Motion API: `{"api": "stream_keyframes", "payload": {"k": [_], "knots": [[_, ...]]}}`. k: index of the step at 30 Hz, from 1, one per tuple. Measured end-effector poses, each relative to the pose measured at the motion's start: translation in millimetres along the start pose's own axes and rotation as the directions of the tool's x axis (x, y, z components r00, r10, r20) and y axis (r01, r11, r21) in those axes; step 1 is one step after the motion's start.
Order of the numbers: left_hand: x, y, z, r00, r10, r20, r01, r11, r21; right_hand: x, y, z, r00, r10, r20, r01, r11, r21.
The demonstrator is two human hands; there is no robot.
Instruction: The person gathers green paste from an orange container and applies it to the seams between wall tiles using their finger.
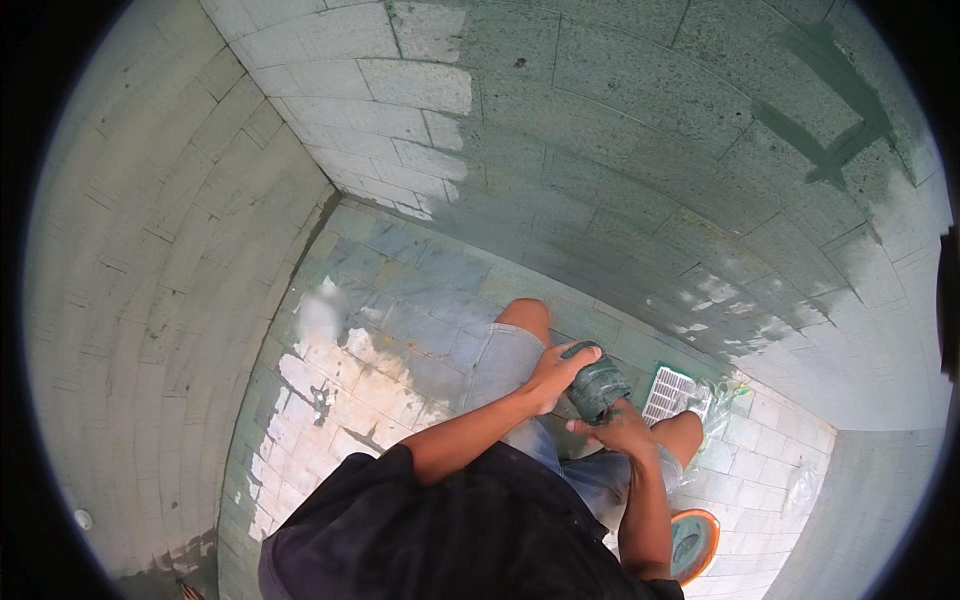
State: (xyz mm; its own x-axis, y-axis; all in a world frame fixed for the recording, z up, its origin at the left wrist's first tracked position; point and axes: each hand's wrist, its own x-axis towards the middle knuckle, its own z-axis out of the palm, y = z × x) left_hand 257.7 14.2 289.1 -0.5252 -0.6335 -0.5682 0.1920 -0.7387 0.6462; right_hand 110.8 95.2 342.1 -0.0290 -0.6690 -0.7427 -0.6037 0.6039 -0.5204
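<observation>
1. The left hand wraps its grip closed over the top of a dark green paint roller, fingers curled over its upper end.
2. The right hand closes its grip on the roller's lower end, at about 5 o'clock from the left hand; the two hands almost touch, with the roller between them.
3. The roller sits tilted just above the person's knees, a little right of the picture's middle, its sleeve coated in the same green as the walls.
4. Under the hands are the person's bent legs in denim shorts, one knee at 11 o'clock from the roller, the other at 4 o'clock.
5. A white ribbed paint tray lies on the floor just beside the roller at 3 o'clock, with crumpled clear plastic against its far side.
6. An orange-rimmed round lid or bowl lies on the floor at 5 o'clock, close to the right forearm.
7. The tiled floor is partly green, with bare pale patches at 8 to 9 o'clock from the hands; that side is open.
8. Tiled walls rise all round: the wall at 12 to 2 o'clock is mostly green with a ragged unpainted edge at its left, the wall at 9 o'clock is still pale, and the corner behind the tray closes in at 3 to 4 o'clock.
</observation>
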Motion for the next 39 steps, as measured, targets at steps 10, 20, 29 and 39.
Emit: {"api": "stream_keyframes", "payload": {"k": [10,20,29,39], "knots": [[30.1,5.0,-11.5,0.968,-0.170,0.187,0.222,0.923,-0.313,-15.7,79.7,-38.4,0.804,-0.556,-0.212,0.390,0.223,0.894],[43.6,-79.0,-39.1,0.813,-0.391,0.431,0.507,0.839,-0.195,-197.6,-118.0,-273.1,-0.092,-0.652,-0.752,0.368,0.680,-0.634],[61.3,-109.4,-63.8,0.805,-0.457,0.378,0.499,0.866,-0.014,-226.6,-219.0,-368.8,-0.295,-0.630,-0.719,-0.343,0.772,-0.536],[68.3,-118.1,-60.1,0.787,-0.524,0.325,0.539,0.841,0.051,-210.0,-218.3,-356.8,-0.208,-0.660,-0.722,-0.526,0.698,-0.486]]}}
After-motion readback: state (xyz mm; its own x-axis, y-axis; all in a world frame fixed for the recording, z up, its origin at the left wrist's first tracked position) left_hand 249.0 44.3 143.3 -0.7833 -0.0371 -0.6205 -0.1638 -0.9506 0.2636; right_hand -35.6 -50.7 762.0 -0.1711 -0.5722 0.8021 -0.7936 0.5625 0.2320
